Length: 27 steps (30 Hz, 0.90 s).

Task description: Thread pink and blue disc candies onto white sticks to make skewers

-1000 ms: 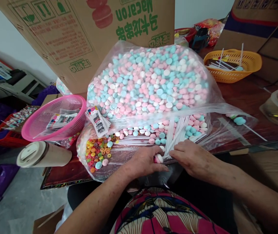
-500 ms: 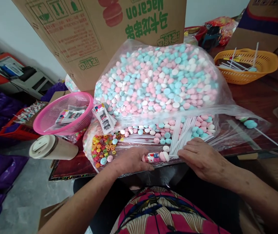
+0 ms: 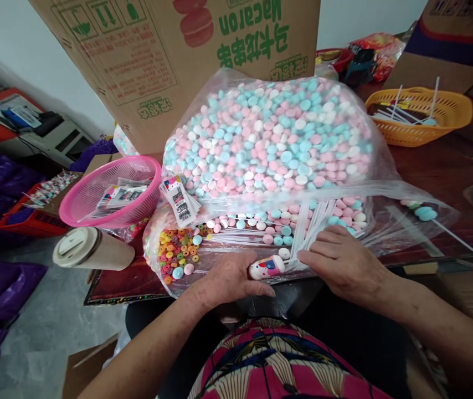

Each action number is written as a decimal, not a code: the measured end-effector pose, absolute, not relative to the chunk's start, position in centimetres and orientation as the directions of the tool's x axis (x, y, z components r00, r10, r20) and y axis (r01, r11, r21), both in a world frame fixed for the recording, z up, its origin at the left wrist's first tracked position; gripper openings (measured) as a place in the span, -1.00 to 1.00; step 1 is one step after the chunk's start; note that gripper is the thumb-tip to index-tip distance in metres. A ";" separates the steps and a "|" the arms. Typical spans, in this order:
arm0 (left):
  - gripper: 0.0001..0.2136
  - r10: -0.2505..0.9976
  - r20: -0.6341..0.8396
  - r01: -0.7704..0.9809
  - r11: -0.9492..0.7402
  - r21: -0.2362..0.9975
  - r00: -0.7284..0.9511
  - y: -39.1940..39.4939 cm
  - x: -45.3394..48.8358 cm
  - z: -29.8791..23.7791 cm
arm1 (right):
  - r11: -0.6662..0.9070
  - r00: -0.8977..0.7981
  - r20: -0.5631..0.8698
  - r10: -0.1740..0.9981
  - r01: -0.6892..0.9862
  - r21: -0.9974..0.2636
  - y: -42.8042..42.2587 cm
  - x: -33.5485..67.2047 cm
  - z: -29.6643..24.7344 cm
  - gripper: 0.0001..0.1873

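1. The wrapped candy skewer [image 3: 267,268], in a printed red, blue and pink sleeve, lies between the two hands at the table's near edge; clock directions run from it, with 12 pointing away from the wearer.
2. The left hand [image 3: 231,276], at 9 o'clock, grasps its sleeved end between thumb and fingers.
3. The right hand [image 3: 338,259], at 3 o'clock, has its fingers curled close to the skewer's thin stick; I cannot tell whether they pinch it.
4. At 12 o'clock, a large clear plastic bag [image 3: 384,160] bulges with pink, blue and white button candies [image 3: 267,138].
5. White lollipop sticks [image 3: 314,221] lie between 1 and 2 o'clock; ring-shaped candies [image 3: 175,249] lie towards 9.
6. A pink mesh basket [image 3: 89,223] at 10 o'clock holds printed sachets [image 3: 123,195].
7. A yellow plastic basket [image 3: 419,134], between 1 and 2 o'clock, holds more white sticks, two leaning up.
8. A lidded travel cup [image 3: 109,252] stands tilted in view at 9 o'clock, contents hidden.
9. Beyond it, an orange-red crate [image 3: 32,224] sits beside candy sticks [image 3: 51,189].
10. A cardboard carton [image 3: 137,72], with "Macaron" printed upside down, stands at 11 o'clock.
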<state>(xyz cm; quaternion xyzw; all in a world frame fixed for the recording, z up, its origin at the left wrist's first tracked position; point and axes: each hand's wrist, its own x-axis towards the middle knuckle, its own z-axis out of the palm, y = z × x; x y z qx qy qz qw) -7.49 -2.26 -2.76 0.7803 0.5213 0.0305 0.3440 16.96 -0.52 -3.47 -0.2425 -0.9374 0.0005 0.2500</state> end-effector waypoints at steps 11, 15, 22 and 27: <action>-0.60 0.718 -0.306 0.488 -0.054 0.871 0.625 -2.0 -6.5 -3.3 | 0.837 -0.805 0.299 0.513 0.392 -0.382 -1.1 13.8 -4.7 -0.80; -0.67 0.655 -0.382 0.418 0.110 0.902 0.652 -2.5 -9.3 -2.1 | 0.836 -0.794 0.327 0.512 0.373 -0.403 -0.4 13.9 -4.1 -0.76; -0.64 0.726 -0.518 0.181 0.494 0.851 0.452 -6.4 -8.6 -5.5 | 0.814 -0.847 0.202 0.492 0.365 -0.452 -0.5 10.7 -4.7 -0.78; -0.70 0.861 -0.462 -0.042 0.480 0.876 0.211 -7.7 -8.9 -6.7 | 0.463 -0.582 0.158 0.798 0.424 -0.779 -0.2 9.0 -5.3 -0.65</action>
